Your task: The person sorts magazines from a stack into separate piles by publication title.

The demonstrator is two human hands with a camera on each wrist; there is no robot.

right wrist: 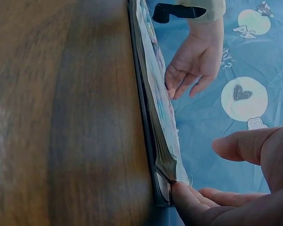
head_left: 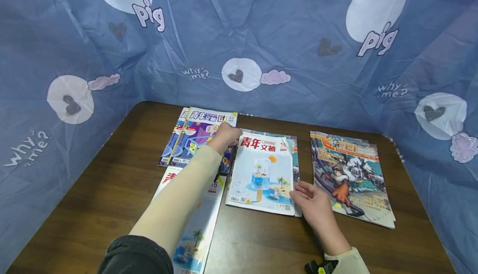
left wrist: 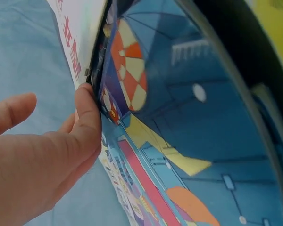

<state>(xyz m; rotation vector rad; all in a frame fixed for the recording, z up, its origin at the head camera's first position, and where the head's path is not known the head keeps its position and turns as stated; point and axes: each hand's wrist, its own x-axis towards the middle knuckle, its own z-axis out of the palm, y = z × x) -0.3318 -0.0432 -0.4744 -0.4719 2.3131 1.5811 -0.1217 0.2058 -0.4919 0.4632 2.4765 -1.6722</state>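
A white magazine (head_left: 244,170) with a popsicle and beach on its cover lies on top of another magazine (head_left: 295,162), whose teal edge shows at the right. My left hand (head_left: 224,136) is at the upper left edge of this pile; in the left wrist view its fingertips touch magazine edges, with the thumb held apart. At the pile's lower right, my right hand (head_left: 315,203) has its fingertips against the side. The right wrist view shows those fingers (right wrist: 191,200) at the corner of the page edges, thumb raised away. Neither hand is curled round anything.
Purple magazines (head_left: 183,135) overlap at the back left. Another white magazine (head_left: 203,220) lies at the front left, partly hidden by my left sleeve (head_left: 179,199). Comic-style magazines (head_left: 351,178) are stacked at the right. A blue patterned cloth (head_left: 209,29) stands behind the brown table (head_left: 257,241).
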